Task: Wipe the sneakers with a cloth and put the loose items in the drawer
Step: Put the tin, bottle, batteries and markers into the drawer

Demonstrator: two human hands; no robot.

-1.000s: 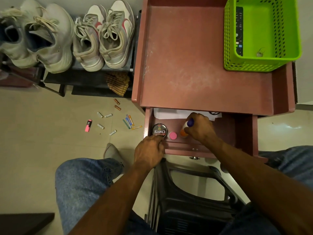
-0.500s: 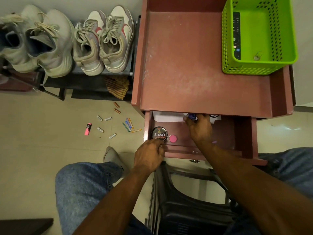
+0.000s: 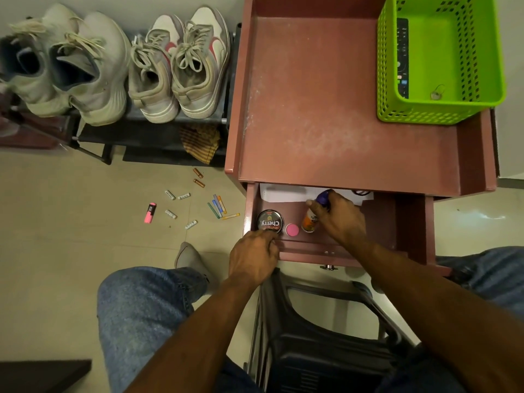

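Sneakers [image 3: 113,66] in pale knit and canvas, two pairs with slack laces, sit on a dark metal rack [image 3: 93,134] at ten o'clock, toes toward the wall. A yellow checked cloth [image 3: 201,144], crumpled, hangs from the rack's lower shelf just right of them. Below lies smooth cream tile floor [image 3: 71,236], and scattered on it near nine o'clock are a pink highlighter [image 3: 150,212], small white batteries [image 3: 175,205], two copper ones [image 3: 198,177] and a fan of thin coloured pens [image 3: 219,207]. Blue denim covers the person's knees at the bottom, above a black plastic stool [image 3: 326,336].

At centre, the left hand [image 3: 253,259] rests on the front lip of the open drawer [image 3: 411,222], fingers curled over the edge and touching a round black tin [image 3: 270,221]; whether they pinch the tin cannot be told. Just right of the tin lies a small pink disc [image 3: 292,230]. The right hand [image 3: 340,219] grips a slim orange bottle [image 3: 310,221] with a purple cap, fingers wrapped round its upper half, its base on the drawer floor. White paper [image 3: 286,194] lies at the back of the drawer.

The reddish-brown table [image 3: 326,109] above has a scuffed, dusty top with raised side rails. At two o'clock a lime-green perforated plastic basket [image 3: 425,114] holds a black remote [image 3: 402,58].
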